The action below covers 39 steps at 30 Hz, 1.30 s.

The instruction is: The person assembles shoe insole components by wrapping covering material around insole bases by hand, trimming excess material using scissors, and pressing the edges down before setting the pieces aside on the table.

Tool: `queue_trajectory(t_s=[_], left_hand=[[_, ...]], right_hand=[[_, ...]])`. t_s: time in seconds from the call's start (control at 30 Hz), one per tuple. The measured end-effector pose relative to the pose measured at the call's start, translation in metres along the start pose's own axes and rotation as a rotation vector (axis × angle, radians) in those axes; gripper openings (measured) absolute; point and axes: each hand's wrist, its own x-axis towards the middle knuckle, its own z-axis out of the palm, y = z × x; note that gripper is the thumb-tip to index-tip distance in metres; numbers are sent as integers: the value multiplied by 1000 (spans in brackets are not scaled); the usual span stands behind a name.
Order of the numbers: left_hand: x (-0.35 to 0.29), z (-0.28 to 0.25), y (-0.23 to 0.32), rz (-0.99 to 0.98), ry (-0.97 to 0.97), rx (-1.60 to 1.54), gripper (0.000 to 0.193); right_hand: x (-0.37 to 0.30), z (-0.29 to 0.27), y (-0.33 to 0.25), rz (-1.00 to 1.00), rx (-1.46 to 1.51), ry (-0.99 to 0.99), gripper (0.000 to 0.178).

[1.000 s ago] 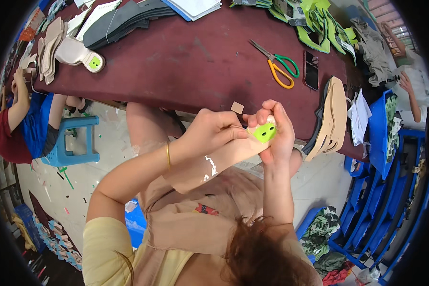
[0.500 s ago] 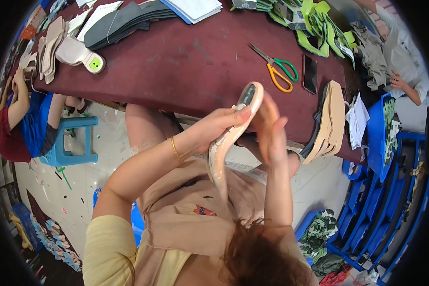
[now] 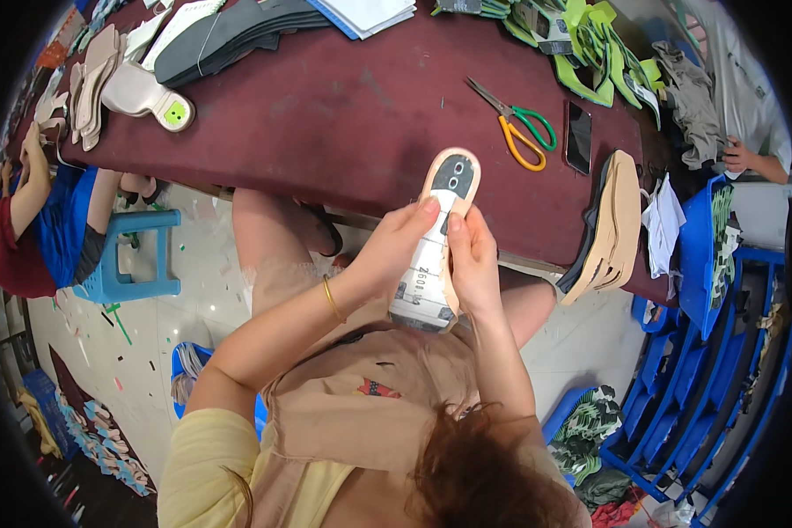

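Observation:
Over my lap, near the table's front edge, both hands hold a shoe insole [image 3: 426, 257] with its underside up. The insole is white with dark patches, and beige covering is folded over its rim. My left hand [image 3: 392, 239] is closed round its left side, thumb on the white face near the narrower end. On the other side my right hand [image 3: 475, 262] grips the edge, its thumb pressed on the beige fold. The fingers beneath the insole are hidden.
On the maroon table [image 3: 326, 132] lie scissors [image 3: 521, 132], a phone [image 3: 578, 136], beige insoles [image 3: 620, 224], green pieces [image 3: 590, 57], a finished-looking sole [image 3: 141, 92] and a dark grey stack [image 3: 238, 40]. Blue crates [image 3: 691, 387] stand right. One person sits left by a blue stool [image 3: 141, 255]; another stands far right.
The insole has turned from edge-on to show its underside and has come lower. My right hand, apart from it and blurred before, now grips its right edge.

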Motion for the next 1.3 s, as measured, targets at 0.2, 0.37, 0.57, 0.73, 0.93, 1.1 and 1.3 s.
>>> queue_trajectory(t_s=[0.2,0.37,0.57,0.73,0.93,1.1,1.3], left_hand=[[1,-1,-3,-50,24,-54,41],[0,-4,18,-164,-65,218,42],[8,-9,95,203,228,1606,38],[45,-40,21,605,378,2102,65],[44,-53,2,687,478,1962,64],[51,-51,2,703,408,1926,61],[49,-50,6,708,438,1952,61]], right_hand=[[-3,-6,14,10,72,-24,38],[19,-25,4,174,265,-151,39],[102,-66,-21,-383,-890,142,52],[157,-146,10,-696,-1823,543,47],[120,-78,-50,-437,-59,352,36],[108,-57,13,-349,82,186,41],[103,-41,10,-334,44,269,46]])
